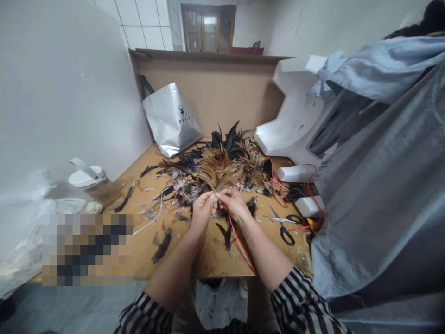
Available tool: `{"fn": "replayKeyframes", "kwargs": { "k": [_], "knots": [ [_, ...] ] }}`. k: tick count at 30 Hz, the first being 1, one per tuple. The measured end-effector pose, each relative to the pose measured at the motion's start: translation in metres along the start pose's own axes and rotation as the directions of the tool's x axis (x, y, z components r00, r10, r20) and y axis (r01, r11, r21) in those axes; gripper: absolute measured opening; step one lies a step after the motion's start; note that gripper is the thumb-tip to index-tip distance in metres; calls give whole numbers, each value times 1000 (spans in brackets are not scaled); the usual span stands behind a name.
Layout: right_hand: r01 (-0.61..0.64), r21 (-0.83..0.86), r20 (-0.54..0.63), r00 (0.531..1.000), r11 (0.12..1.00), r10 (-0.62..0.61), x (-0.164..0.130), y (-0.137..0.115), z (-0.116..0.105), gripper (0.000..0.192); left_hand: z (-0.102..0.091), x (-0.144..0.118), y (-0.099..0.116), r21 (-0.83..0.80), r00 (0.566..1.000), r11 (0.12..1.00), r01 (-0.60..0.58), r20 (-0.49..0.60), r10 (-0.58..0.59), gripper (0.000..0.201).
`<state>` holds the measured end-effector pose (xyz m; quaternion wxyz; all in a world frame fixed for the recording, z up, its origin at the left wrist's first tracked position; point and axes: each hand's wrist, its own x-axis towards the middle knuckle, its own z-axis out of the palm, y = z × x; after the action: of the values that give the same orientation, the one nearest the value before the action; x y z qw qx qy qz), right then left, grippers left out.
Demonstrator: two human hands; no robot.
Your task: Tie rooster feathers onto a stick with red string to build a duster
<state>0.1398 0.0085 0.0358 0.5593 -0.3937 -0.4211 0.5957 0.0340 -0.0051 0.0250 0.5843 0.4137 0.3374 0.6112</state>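
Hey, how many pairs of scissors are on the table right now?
1. The scissors lie on the wooden table, right of the right hand. Others could be hidden under the feather pile.

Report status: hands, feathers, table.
Left hand and right hand pinch the feather bunch at its base. Red string trails from right hand. Scissors lie clear, to the right.

My hands [219, 204] are bare, forearms uncovered; my sleeves [302, 297], black-and-white striped, are pushed up to the elbows on both arms.
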Motion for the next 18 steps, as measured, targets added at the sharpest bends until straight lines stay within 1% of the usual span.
{"fn": "replayKeyframes", "kwargs": {
  "k": [4, 8, 14, 18],
  "knots": [
    [-71, 33, 4, 998, 997, 70, 0, -2, -1, 34, 2, -2, 0, 26, 1000, 1000, 6, 23, -7, 33],
    [-78, 50, -1, 997, 996, 79, 0, -4, -1, 36, 4, -5, 2, 17, 1000, 999, 29, 11, -29, 33],
    [-125, 76, 124, 986, 989, 115, -4, -11, -2, 36, 2, -5, 0, 13, 1000, 1000, 6, 24, -6, 33],
    [-119, 113, 120, 987, 986, 106, -6, -12, -3, 38, 0, -4, -3, 11, 1000, 1000, -18, -14, 18, 35]
  ]
}}
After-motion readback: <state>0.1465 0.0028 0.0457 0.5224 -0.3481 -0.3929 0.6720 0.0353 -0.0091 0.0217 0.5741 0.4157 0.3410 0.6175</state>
